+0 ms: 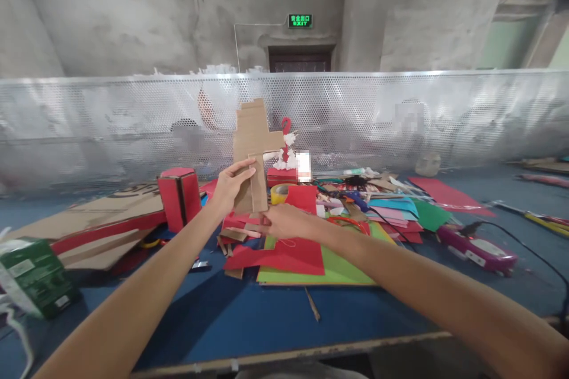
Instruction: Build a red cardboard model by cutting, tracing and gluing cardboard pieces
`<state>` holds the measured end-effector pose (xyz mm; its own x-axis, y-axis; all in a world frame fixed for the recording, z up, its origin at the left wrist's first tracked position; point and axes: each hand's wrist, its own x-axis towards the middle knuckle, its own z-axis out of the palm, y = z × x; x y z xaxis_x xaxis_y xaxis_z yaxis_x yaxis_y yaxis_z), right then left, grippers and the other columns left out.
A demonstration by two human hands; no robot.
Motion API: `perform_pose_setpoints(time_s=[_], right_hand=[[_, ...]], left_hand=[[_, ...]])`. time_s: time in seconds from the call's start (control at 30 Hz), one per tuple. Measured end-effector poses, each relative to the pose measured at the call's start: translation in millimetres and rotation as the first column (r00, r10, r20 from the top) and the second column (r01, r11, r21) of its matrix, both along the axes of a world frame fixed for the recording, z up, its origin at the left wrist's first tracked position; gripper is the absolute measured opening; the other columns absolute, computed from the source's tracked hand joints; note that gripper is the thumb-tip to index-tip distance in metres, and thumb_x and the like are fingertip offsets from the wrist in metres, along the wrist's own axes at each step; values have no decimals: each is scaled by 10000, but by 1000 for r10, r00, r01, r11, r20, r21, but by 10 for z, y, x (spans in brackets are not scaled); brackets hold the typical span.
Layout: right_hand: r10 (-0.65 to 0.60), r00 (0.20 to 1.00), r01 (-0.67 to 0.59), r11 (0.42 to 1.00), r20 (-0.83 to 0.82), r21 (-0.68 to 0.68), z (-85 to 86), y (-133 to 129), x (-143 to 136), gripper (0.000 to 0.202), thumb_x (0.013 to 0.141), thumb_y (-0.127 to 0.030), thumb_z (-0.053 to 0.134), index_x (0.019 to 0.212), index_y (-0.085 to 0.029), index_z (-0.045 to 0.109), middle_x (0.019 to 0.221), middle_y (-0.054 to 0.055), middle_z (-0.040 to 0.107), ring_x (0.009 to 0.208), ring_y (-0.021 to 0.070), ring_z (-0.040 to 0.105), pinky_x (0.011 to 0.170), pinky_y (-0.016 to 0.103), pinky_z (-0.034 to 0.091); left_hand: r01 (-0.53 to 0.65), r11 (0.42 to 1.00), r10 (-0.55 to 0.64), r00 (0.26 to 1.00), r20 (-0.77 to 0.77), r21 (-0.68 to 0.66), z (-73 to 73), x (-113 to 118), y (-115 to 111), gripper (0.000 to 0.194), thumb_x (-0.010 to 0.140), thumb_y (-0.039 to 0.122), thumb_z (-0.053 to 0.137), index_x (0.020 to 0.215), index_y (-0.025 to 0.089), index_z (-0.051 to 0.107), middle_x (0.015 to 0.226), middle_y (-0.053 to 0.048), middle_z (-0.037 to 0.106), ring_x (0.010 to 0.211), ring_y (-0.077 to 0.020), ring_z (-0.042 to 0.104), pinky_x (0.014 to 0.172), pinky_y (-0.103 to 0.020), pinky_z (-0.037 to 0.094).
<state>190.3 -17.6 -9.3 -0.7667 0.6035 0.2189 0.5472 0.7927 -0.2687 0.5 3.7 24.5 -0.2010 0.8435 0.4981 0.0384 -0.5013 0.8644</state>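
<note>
My left hand holds up a flat, brown cardboard cutout with an arm jutting to the right, its thumb and fingers pinching the left edge. At the cutout's lower end is my right hand, its fingers closed; what they grip is hidden. Just below lie red paper and a green sheet, with small cardboard scraps to the left. Behind the cutout stands a red figure trimmed with white bits. A roll of yellow tape sits behind my right hand.
On the left are a red box, large cardboard sheets and a green carton. To the right lie a blue-handled tool, coloured sheets and a purple device with a cable. A perforated metal screen closes the table's back.
</note>
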Motion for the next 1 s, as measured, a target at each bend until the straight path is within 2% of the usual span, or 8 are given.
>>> perform_pose_setpoints(time_s=[0.3,0.47,0.57,0.63,0.77,0.87,0.93,1.0], right_hand=[[-108,988,100,993,112,70,-241,91,-548,277,919,-410,605,824,-174,714,830,159,730,836,346,714,746,483,555],[-100,990,96,994,97,46,-147,78,-511,211,890,-351,633,811,-177,722,825,156,732,862,335,698,758,460,556],[-20,1000,20,999,9,-27,84,-14,-174,307,928,-395,599,702,-204,681,685,89,670,751,265,663,707,376,514],[33,995,-14,982,95,-190,283,-83,180,426,947,-423,565,576,-214,586,608,55,600,616,212,588,631,351,458],[194,973,-110,863,123,-492,617,-124,992,419,1019,-312,446,616,-213,500,617,-3,539,544,121,440,576,293,380],[303,950,-268,685,-69,-677,684,-17,1506,399,1060,-446,448,763,-194,535,686,-7,569,558,95,453,557,246,402],[254,919,-394,571,-301,-721,640,85,1763,350,1069,-487,442,907,-190,529,675,-11,602,525,95,471,526,234,413],[163,834,-505,611,-527,-610,570,163,1944,283,1067,-474,476,1027,-196,511,649,-20,625,493,95,472,510,225,406]], left_hand=[[-19,1000,19,999,51,-1,35,-129,44,472,618,353,907,1074,275,813,1130,-28,784,918,-209,699,796,-332,567],[29,999,-25,992,121,-30,66,-95,92,433,622,309,908,1045,284,821,1081,-20,793,884,-207,707,755,-331,585],[69,996,-59,986,155,-62,122,-61,160,431,625,294,908,1047,279,821,1034,-19,801,843,-191,712,737,-313,585],[111,989,-95,985,146,-102,162,-35,196,447,629,298,908,1066,271,816,1017,-24,806,826,-189,717,733,-311,586],[172,962,-164,985,52,-213,190,28,197,489,632,336,908,1102,254,804,1017,-42,808,783,-199,721,693,-317,589],[223,913,-237,972,3,-342,144,54,164,519,661,359,906,1157,266,783,1016,-35,803,760,-176,708,689,-293,578],[262,871,-300,954,-28,-416,91,53,147,503,692,370,898,1171,279,773,987,-22,794,753,-150,691,692,-263,558],[293,835,-375,922,-92,-465,37,44,136,458,712,379,891,1144,274,781,958,-16,778,732,-130,663,656,-230,520]])
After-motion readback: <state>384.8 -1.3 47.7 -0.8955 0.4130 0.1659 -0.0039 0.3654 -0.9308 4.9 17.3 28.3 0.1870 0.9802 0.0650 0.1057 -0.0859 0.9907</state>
